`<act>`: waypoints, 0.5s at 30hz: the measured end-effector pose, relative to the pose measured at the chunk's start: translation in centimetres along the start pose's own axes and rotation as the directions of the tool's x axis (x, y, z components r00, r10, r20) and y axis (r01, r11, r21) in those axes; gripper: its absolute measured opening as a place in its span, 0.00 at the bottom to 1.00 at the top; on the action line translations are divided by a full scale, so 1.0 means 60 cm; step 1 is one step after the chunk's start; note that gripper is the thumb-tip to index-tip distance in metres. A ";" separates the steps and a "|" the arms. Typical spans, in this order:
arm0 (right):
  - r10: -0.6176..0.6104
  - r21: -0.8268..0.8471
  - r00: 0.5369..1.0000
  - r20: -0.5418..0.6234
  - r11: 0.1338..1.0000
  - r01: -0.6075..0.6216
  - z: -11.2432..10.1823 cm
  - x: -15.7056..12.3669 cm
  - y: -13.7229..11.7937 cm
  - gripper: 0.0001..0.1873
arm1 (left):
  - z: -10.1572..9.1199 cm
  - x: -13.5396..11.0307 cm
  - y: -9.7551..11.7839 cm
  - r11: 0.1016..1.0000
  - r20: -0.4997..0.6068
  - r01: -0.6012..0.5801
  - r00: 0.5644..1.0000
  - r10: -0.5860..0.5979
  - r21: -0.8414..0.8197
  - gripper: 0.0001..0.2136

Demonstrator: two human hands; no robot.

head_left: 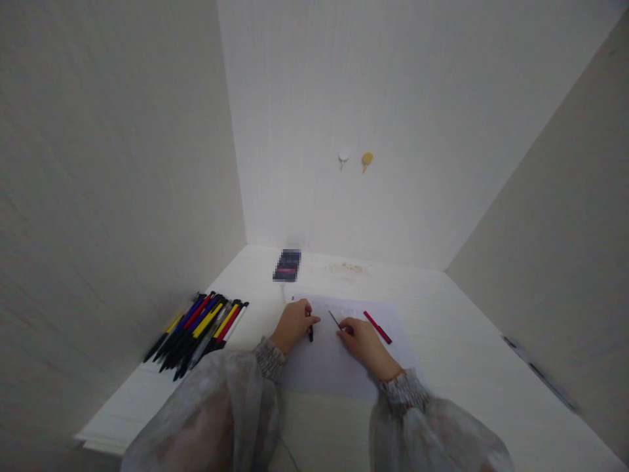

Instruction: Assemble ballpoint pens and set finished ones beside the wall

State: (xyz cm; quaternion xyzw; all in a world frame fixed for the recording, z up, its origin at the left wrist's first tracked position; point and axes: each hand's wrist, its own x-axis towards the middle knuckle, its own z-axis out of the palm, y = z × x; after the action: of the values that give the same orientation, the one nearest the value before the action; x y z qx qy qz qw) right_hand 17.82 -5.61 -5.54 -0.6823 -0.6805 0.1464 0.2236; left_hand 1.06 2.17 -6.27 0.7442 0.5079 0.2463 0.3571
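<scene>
Over a white sheet of paper, my left hand is closed on a short black pen part, which points down from the fingers. My right hand pinches a thin dark pen refill by its near end, and the other end slants up to the left. The two hands are a small gap apart. A red pen barrel with a black clip lies on the paper, just beyond my right hand. Fingers hide part of both held pieces.
A pile of pens with red, yellow, blue and white barrels lies at the left. Farther back is a blurred phone-like device with a cable. White walls enclose the table, and two hooks hang on the back wall.
</scene>
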 end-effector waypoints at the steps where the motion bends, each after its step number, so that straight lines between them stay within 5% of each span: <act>1: 0.004 0.034 1.000 0.004 0.999 -0.004 0.002 0.000 0.000 0.09 | 0.001 -0.003 0.003 0.998 -0.023 -0.026 0.999 0.027 0.056 0.12; 5: 0.040 0.181 0.999 0.022 0.983 -0.043 0.010 0.000 -0.003 0.08 | -0.002 -0.007 0.014 0.976 -0.145 -0.139 0.976 0.164 0.165 0.12; 8: 0.062 0.327 0.996 0.070 0.942 -0.082 0.014 -0.002 -0.009 0.08 | -0.002 -0.008 0.022 0.976 -0.089 -0.206 0.973 0.212 0.071 0.15; 12: 0.040 0.503 0.988 0.152 0.857 -0.113 0.018 -0.006 -0.020 0.08 | 0.006 -0.006 0.025 0.981 0.064 -0.122 0.989 0.133 -0.148 0.18; 15: 0.038 0.571 0.971 0.236 0.803 -0.170 0.020 -0.009 -0.022 0.06 | 0.008 0.000 0.017 0.967 0.065 -0.022 0.997 0.040 -0.255 0.18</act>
State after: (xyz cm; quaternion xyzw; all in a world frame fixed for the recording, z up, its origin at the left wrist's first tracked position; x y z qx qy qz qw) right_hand 16.04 -6.06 -5.95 -0.5963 -0.5832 0.4335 0.3410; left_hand 2.01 1.78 -5.76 0.7084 0.4479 0.2888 0.4628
